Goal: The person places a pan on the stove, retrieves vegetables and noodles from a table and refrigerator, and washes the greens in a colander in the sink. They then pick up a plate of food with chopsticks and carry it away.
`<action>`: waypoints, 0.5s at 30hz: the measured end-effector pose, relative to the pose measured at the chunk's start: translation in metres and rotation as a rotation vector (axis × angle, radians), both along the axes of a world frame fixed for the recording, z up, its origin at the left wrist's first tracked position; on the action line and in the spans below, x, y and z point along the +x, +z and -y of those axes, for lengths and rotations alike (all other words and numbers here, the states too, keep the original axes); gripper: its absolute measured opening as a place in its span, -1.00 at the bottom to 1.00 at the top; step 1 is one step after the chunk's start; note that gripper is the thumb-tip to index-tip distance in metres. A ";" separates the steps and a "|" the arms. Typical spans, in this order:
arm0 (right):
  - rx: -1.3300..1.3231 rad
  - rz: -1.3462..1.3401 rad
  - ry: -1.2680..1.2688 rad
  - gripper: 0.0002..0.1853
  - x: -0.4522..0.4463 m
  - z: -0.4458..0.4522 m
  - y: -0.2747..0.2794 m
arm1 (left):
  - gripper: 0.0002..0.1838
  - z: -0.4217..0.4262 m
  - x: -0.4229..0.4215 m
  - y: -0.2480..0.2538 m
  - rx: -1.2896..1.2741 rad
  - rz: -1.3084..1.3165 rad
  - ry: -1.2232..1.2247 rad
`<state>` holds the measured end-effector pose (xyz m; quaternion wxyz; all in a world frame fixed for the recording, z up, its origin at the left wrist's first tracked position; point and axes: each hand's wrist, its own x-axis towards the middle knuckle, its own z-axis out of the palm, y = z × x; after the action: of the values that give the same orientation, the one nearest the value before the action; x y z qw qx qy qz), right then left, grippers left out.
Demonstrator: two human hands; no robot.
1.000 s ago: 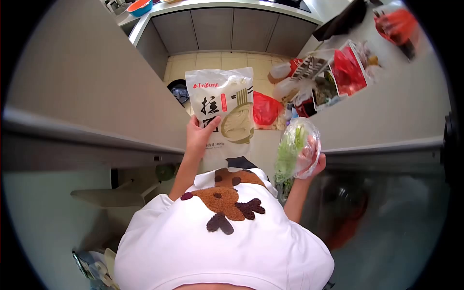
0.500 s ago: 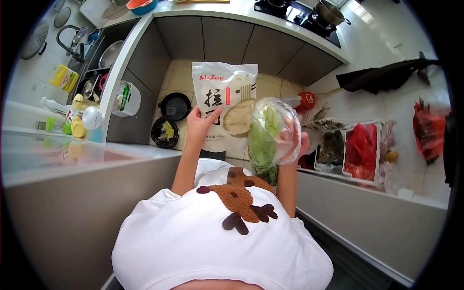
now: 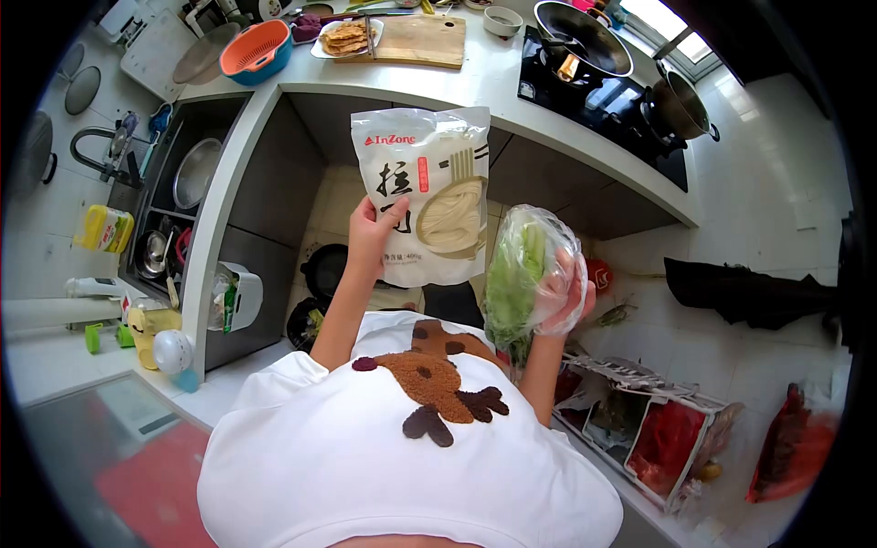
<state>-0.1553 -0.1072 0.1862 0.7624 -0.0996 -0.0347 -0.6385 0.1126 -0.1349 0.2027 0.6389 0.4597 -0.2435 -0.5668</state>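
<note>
My left hand (image 3: 376, 239) pinches the lower left side of a white noodle packet (image 3: 452, 215), thumb across its front. Printed noodles and a fork show on the packet, which faces me upright. To its right, my right hand (image 3: 565, 292) is closed around a clear plastic bag of leafy green vegetables (image 3: 514, 279). The bag's film covers the fingers, and the leaves hang down toward my shirt. Packet and bag are held apart, in front of my chest.
Ahead, the counter holds a wooden cutting board (image 3: 420, 41), a plate of fried food (image 3: 347, 38), an orange basket (image 3: 256, 50) and a stove (image 3: 594, 100) with a wok (image 3: 585, 41). The sink (image 3: 187, 128) is at left. A rack (image 3: 671, 438) with red bags stands at lower right.
The view has tipped up and moved toward the counter, so the board and wok now show. Both hands keep their holds; the bag sits slightly further right in view.
</note>
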 end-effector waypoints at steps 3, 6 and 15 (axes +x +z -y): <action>0.054 -0.034 0.045 -0.63 0.008 0.050 -0.006 | -0.70 0.043 0.005 -0.007 -0.008 0.009 0.006; 0.163 0.027 0.159 -0.79 0.015 0.116 -0.007 | -0.70 0.096 0.008 -0.014 0.004 0.027 0.018; 0.182 -0.178 0.431 -0.87 0.052 0.307 -0.001 | -0.71 0.254 -0.003 -0.035 0.044 0.306 0.241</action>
<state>-0.1036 -0.4146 0.1856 0.8869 -0.0767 0.0697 -0.4502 0.1091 -0.3890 0.1680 0.6474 0.5804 -0.2682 -0.4148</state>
